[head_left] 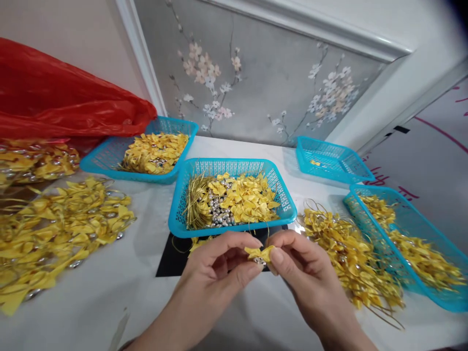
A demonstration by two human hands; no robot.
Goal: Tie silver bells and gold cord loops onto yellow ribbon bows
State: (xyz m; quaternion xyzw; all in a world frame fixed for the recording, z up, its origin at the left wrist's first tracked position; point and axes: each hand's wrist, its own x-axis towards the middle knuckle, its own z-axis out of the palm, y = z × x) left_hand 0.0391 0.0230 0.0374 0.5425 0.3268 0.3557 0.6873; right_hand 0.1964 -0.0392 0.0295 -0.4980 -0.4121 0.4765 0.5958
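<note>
Between both hands is a small yellow ribbon bow (260,253) with a silver bell under it and a thin gold cord loop rising above. My left hand (223,273) pinches its left side between thumb and fingertips. On the right side, my right hand (305,270) grips the bow the same way. Just beyond the hands stands a blue plastic basket (234,229) holding gold cords (197,202), silver bells (219,212) and yellow bows (252,195). A black mat (168,261) lies partly under the hands, with another yellow bow (197,242) on it.
Piles of corded bows lie at left (69,224) and right (347,253). More blue baskets stand at back left (98,158), back right (336,163) and far right (431,229). A red plastic bag (73,97) hangs over the left side. A floral wall panel (256,73) rises behind the white table (146,287).
</note>
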